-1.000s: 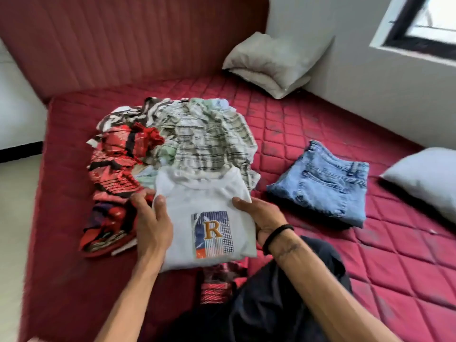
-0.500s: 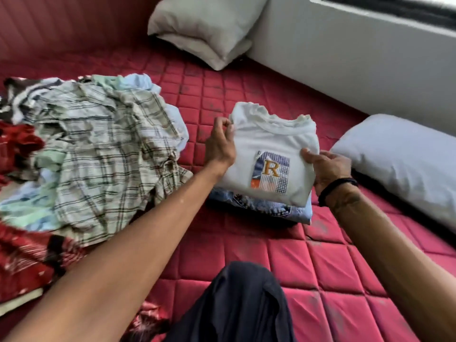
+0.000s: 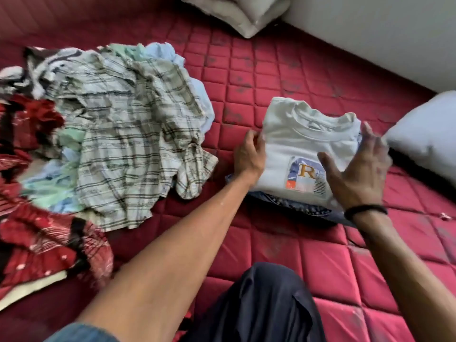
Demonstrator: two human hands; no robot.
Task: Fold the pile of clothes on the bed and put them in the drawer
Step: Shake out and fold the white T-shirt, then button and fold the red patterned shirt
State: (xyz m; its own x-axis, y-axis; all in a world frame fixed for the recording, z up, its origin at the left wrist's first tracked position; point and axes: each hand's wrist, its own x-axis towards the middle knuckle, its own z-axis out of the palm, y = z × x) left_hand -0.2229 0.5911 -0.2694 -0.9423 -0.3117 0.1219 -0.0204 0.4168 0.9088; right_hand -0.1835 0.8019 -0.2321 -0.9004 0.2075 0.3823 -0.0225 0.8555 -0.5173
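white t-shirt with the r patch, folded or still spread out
Folded. The white cotton t-shirt with the R patch is a compact rectangle, collar on top, lying on the folded blue denim jeans.

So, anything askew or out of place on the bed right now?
Nothing damaged. The folded white T-shirt with the R patch sits roughly square on the folded blue jeans. The crumpled plaid shirt and red patterned garment remain an unfolded heap on the red quilted mattress.

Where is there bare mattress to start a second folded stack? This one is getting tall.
Free: the strip between the pile and the T-shirt, and the stretch beyond the T-shirt up to the far pillows. Crowded: the pile covers the left, and the near pillow hems the T-shirt's right.
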